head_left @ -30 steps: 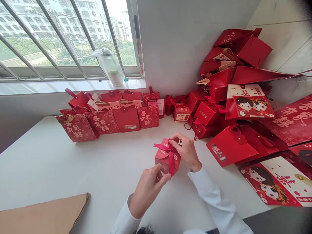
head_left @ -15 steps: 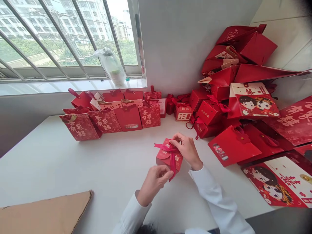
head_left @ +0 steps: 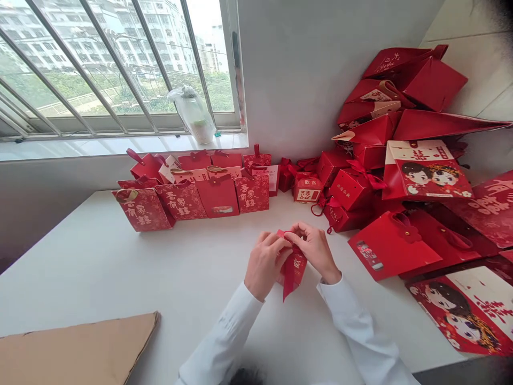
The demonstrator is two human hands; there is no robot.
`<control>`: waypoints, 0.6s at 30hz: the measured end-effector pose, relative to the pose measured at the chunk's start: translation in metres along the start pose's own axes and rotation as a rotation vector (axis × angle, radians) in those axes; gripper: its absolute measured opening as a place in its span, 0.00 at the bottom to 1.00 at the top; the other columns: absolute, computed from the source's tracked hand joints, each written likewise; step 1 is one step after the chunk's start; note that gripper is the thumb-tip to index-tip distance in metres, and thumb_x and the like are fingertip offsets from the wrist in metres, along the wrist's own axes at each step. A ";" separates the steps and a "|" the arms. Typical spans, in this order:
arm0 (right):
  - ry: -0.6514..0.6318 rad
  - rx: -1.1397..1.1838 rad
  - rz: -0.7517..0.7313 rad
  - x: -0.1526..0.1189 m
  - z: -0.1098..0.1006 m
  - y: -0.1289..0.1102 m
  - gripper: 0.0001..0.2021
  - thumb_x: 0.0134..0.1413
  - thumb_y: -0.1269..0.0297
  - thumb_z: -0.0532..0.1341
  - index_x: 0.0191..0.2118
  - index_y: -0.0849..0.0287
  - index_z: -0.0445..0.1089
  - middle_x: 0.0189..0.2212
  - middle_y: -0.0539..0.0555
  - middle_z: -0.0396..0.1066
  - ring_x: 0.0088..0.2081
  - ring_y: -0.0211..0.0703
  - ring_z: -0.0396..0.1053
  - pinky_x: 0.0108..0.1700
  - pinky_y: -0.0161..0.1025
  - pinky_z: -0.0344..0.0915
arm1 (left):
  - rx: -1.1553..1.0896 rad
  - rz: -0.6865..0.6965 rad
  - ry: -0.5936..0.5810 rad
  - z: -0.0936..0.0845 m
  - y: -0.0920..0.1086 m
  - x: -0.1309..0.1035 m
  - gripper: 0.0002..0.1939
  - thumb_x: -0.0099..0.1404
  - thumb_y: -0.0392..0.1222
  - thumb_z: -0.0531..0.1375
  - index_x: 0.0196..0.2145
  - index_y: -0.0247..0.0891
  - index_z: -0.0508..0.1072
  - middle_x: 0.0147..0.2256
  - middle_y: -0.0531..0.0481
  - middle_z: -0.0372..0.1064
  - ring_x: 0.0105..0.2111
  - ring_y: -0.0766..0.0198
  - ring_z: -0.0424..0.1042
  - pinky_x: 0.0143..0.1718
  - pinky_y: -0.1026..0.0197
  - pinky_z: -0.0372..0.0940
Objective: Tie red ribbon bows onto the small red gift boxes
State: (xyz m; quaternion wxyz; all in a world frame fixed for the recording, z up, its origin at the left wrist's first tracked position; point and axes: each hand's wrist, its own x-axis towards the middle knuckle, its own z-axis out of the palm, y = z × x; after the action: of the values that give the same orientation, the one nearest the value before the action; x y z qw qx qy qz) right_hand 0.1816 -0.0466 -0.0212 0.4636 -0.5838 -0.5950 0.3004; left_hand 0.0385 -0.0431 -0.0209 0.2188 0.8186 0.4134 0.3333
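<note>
Well left of the small red box, I see flat cardboard lying at the near side and, farther off, upright red gift bags in rows. At the box itself, I judge the ribbon tying to be partly done: the red ribbon is on it, one tail hanging down its near side, but fingers cover the knot, so I can't tell how much is left. My left hand masks the box's left part, fingertips bunched over its top; I can't tell whether they grip ribbon. My right hand is at the box's far right, thumb and finger pinching ribbon. Right of the box, apart from it, red boxes are piled.
</note>
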 end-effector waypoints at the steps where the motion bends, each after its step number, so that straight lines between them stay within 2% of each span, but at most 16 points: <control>1: 0.001 0.002 0.002 0.000 0.000 0.000 0.09 0.53 0.60 0.59 0.26 0.56 0.66 0.21 0.46 0.67 0.23 0.36 0.63 0.28 0.32 0.60 | -0.009 -0.004 0.012 0.004 -0.001 -0.001 0.08 0.67 0.36 0.54 0.33 0.41 0.72 0.33 0.51 0.70 0.37 0.61 0.60 0.38 0.62 0.61; 4: -0.002 0.004 0.006 0.000 0.000 0.000 0.08 0.53 0.60 0.59 0.26 0.56 0.66 0.21 0.45 0.67 0.23 0.36 0.63 0.28 0.32 0.60 | -0.032 -0.015 0.020 0.008 -0.004 -0.008 0.08 0.67 0.34 0.53 0.33 0.41 0.71 0.34 0.52 0.70 0.38 0.61 0.60 0.41 0.59 0.61; 10: -0.006 0.006 -0.004 0.001 0.000 -0.001 0.09 0.53 0.60 0.58 0.26 0.56 0.65 0.21 0.46 0.68 0.23 0.36 0.64 0.28 0.32 0.60 | -0.122 0.066 -0.118 -0.009 -0.013 -0.012 0.05 0.63 0.33 0.57 0.30 0.41 0.69 0.36 0.51 0.69 0.41 0.60 0.61 0.42 0.60 0.61; 14: -0.025 0.005 -0.012 0.001 0.000 -0.001 0.08 0.54 0.61 0.59 0.26 0.56 0.65 0.21 0.45 0.68 0.23 0.36 0.64 0.28 0.32 0.60 | -0.164 -0.052 -0.015 -0.012 -0.011 -0.008 0.05 0.66 0.38 0.54 0.32 0.40 0.68 0.34 0.51 0.68 0.36 0.63 0.64 0.38 0.60 0.61; 18: -0.014 0.018 -0.002 0.000 -0.001 -0.001 0.09 0.54 0.59 0.58 0.27 0.56 0.66 0.21 0.46 0.69 0.23 0.36 0.64 0.28 0.32 0.60 | -0.074 -0.079 0.056 0.001 -0.001 -0.004 0.04 0.64 0.41 0.57 0.33 0.41 0.71 0.32 0.51 0.68 0.36 0.61 0.62 0.39 0.59 0.61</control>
State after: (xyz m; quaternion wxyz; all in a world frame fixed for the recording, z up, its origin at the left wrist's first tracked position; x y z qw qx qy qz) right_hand 0.1817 -0.0465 -0.0199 0.4649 -0.5770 -0.5960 0.3093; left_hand 0.0369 -0.0459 -0.0234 0.2502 0.7835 0.4386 0.3621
